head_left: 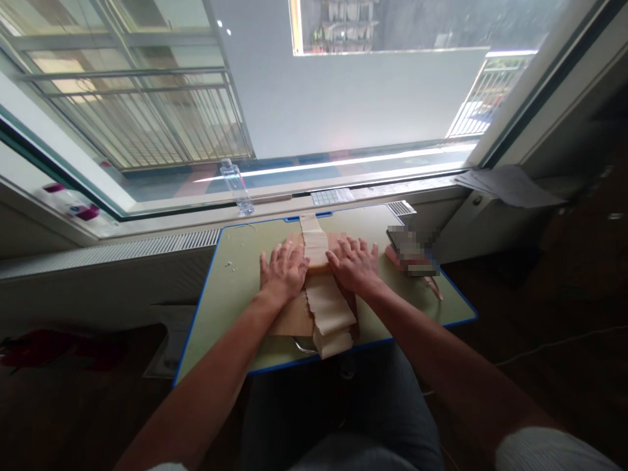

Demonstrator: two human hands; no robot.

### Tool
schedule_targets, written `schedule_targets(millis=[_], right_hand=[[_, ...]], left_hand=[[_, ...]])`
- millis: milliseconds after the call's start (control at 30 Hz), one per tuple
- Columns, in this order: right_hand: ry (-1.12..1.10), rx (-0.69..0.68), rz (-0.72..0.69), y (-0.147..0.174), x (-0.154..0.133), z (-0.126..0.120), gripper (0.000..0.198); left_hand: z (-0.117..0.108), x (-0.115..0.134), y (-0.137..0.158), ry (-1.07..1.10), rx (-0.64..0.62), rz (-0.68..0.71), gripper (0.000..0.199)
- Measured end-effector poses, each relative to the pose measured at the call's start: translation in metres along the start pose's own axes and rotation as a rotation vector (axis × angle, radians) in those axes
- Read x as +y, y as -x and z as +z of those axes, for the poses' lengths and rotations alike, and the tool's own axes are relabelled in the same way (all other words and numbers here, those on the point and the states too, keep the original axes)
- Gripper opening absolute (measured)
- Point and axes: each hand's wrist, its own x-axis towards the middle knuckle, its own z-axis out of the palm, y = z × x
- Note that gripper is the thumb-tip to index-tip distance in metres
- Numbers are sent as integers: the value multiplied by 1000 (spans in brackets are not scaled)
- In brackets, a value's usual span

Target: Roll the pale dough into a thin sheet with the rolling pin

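A long cream strip that looks like rolled dough lies lengthwise over a wooden board. Its left edge is ragged, and its near end is folded in layers past the board's front edge. Between my hands a narrow wood-coloured bar, perhaps a rolling pin, crosses the strip. My left hand rests palm down at the strip's left side, fingers stretched out. To the right, my right hand is likewise flat with fingers spread. Whatever lies under both palms is hidden.
A pale green table with blue edging carries the board. At its right is a partly blurred dark item. A clear bottle stands on the windowsill, with papers farther right. A radiator grille runs below the window.
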Motion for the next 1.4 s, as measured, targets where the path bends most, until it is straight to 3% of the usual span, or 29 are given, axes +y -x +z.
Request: schedule_targets(millis=[133, 267, 433, 767, 933, 1067, 1200, 1400], right_hand=[[-3, 21, 43, 15, -2, -1, 68], [-29, 2, -11, 16, -8, 1, 69], [-26, -8, -22, -4, -11, 2, 72], [-43, -91, 29, -77, -6, 3, 67], [-90, -53, 98, -118, -3, 13, 73], [-92, 9, 105, -143, -2, 16, 74], [-102, 7, 101, -153, -2, 16, 76], [-153, -70, 106, -136, -2, 14, 81]], left_hand=[[3, -2, 19, -19, 136, -30, 61], [8, -2, 12, -10, 119, -53, 61], [11, 1, -25, 20, 80, -73, 62], [10, -4, -107, 76, -115, -83, 68], [15, -7, -141, 105, -102, -87, 67], [18, -8, -161, 97, -9, -75, 62], [20, -8, -169, 91, 10, -76, 59], [20, -8, -153, 103, -95, -78, 66]])
